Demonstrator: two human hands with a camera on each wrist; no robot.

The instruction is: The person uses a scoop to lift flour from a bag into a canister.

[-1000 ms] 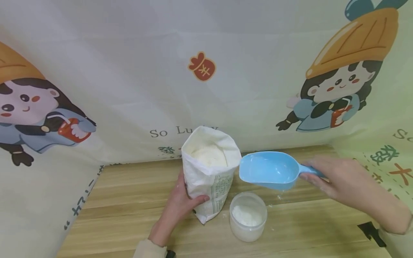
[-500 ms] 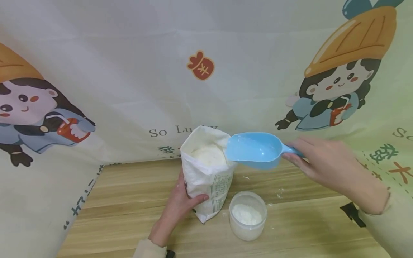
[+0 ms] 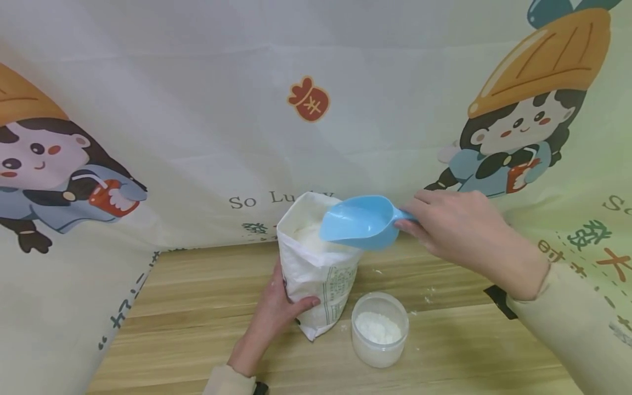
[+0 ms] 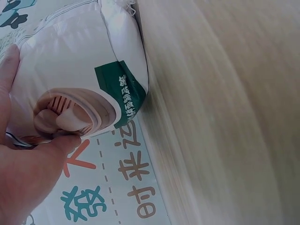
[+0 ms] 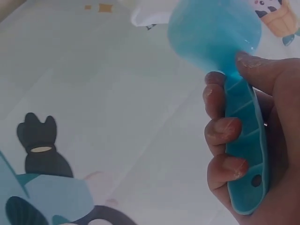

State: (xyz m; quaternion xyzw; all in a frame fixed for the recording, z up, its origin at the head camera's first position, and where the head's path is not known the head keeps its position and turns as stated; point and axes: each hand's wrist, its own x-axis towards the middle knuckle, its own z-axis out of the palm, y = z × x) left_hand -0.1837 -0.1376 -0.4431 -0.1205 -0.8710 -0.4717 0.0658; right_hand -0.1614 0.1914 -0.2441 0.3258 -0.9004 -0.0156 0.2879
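Blue scoop [image 3: 357, 222], handle clasped by right hand [image 3: 454, 222], fingers curled, is being moved leftward over white bag [image 3: 308, 274], powder [image 3: 307, 237] coming within reach; near back edge of bench [image 3: 197, 285], bag is being gripped by left hand [image 3: 278, 312].

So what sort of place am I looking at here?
Likely a staged tabletop corner rather than a regular kitchen: cartoon-printed sheeting rises around a wood-grain surface, and the open bag and the tub there both hold pale powder.
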